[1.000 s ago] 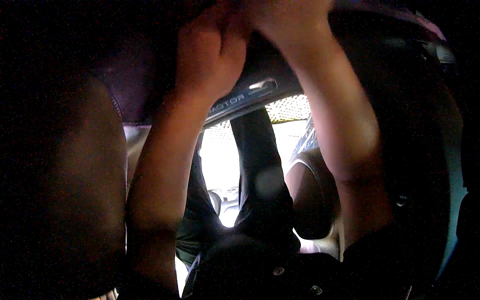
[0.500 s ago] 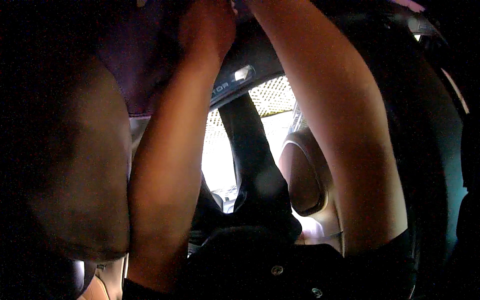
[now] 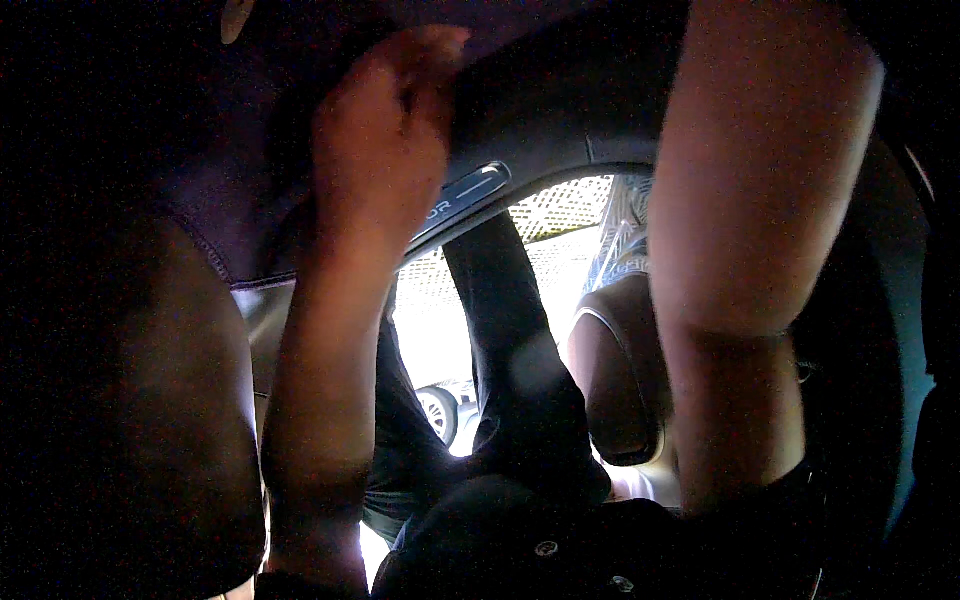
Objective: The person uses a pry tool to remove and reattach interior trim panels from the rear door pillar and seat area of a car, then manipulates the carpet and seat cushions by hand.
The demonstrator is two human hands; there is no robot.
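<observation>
My left hand (image 3: 385, 130) is raised toward the top of the view, in front of a dark, purplish lining (image 3: 225, 180) inside a car. Its fingers are bent and closed, the back of the hand faces me, and whatever they grip is lost in the shadow. Just below the wrist runs a door sill (image 3: 550, 165) with a glossy, lettered sill plate (image 3: 470, 200). On the right, my right forearm (image 3: 760, 170) reaches up past the upper edge, so the right hand is out of view.
A rounded seat side (image 3: 170, 410) fills the left. My dark-trousered leg (image 3: 510, 310) crosses the bright door opening. Beyond lie a patterned floor (image 3: 565, 205) and a car wheel (image 3: 437, 415). A brown padded panel (image 3: 615, 390) stands beside my right arm. A pale, narrow piece (image 3: 235, 18) hangs at upper left.
My left hand has come lower and more fully into view. My right arm has swung to the right and higher, opening the gap between the arms. The view has shifted slightly.
</observation>
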